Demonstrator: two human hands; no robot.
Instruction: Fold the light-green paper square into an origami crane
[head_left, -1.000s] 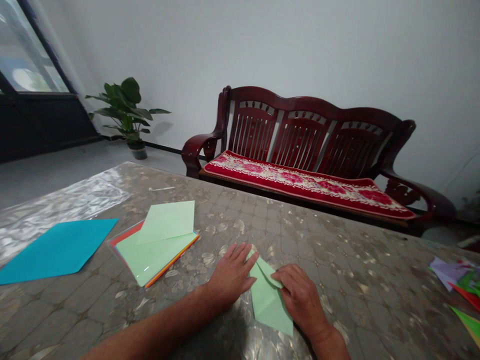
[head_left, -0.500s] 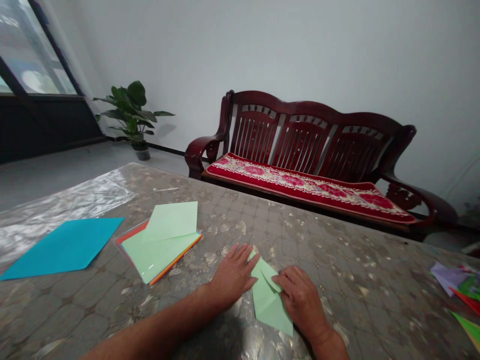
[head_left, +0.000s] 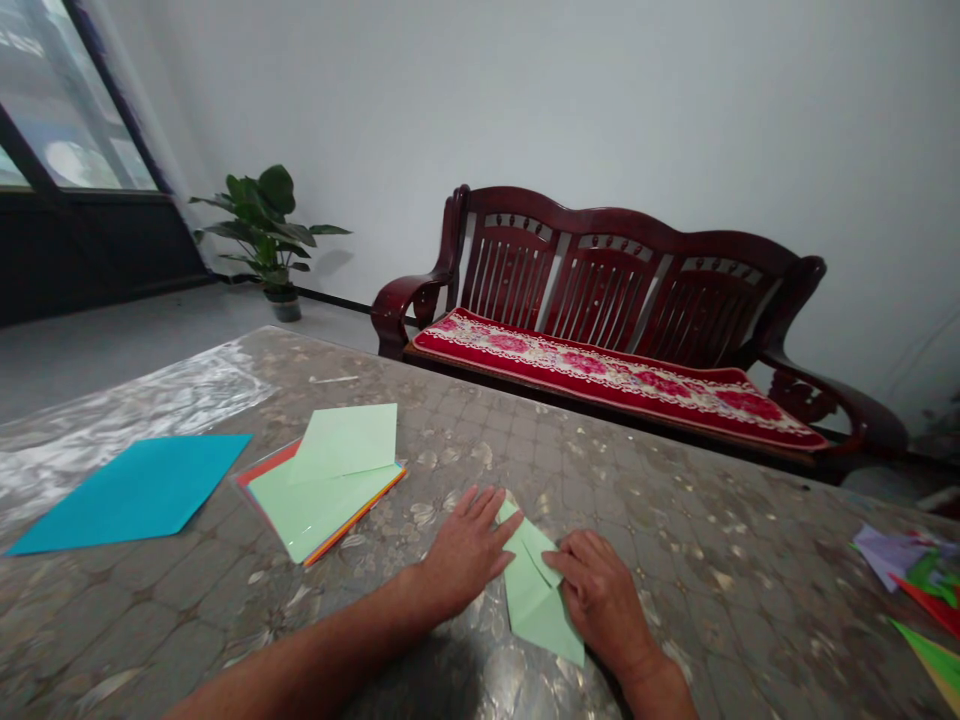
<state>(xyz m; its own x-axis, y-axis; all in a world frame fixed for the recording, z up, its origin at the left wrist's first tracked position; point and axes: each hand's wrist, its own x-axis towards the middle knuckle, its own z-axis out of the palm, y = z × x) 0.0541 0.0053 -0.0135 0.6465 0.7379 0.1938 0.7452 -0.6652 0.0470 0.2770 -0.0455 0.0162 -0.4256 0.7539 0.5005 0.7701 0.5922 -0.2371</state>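
A light green sheet of paper (head_left: pixel 538 615), folded with a flap along its upper right side, lies on the table in front of me. My left hand (head_left: pixel 466 550) rests flat on its upper left edge, fingers stretched out and thumb on the paper. At the right edge my right hand (head_left: pixel 596 590) has its fingers curled in, with thumb and index finger pinching the folded flap. The other fingertips of that hand are tucked out of sight.
A stack of coloured paper (head_left: pixel 319 505) with a loose green sheet (head_left: pixel 349 438) on top lies left. Beyond it are a blue sheet (head_left: pixel 142 490) and clear plastic (head_left: pixel 202 385). Colourful folded papers (head_left: pixel 911 575) sit far right. A wooden bench (head_left: pixel 600 270) stands behind the patterned table (head_left: pixel 420 640).
The flap at the paper's right side lies flatter against the sheet, under my right fingers. Both hands stay in nearly the same place; the view shifts slightly.
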